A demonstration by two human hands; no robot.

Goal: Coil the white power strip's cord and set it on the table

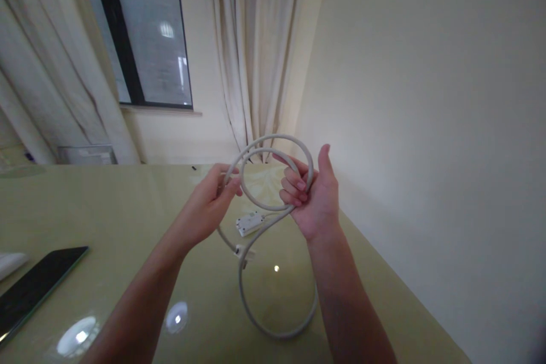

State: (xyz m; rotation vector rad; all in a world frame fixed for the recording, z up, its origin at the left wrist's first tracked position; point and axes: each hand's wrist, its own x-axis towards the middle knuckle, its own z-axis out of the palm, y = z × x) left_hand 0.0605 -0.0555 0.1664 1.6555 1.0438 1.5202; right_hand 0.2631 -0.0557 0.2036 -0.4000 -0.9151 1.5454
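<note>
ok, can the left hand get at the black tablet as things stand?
Probably yes, if it lets go first: the left hand is holding the cable. Otherwise the way looks free, with no object visible on the table between it and the black tablet.

Blk slab [40,283], wht obj [10,263] cut, pic's L edge.

You have two hands [209,205] [318,202], two curtains [46,57] [260,40], and one each of power cord [279,335], power strip [250,223], plug [246,253], tablet [40,280], window [147,28], table [132,205].
</note>
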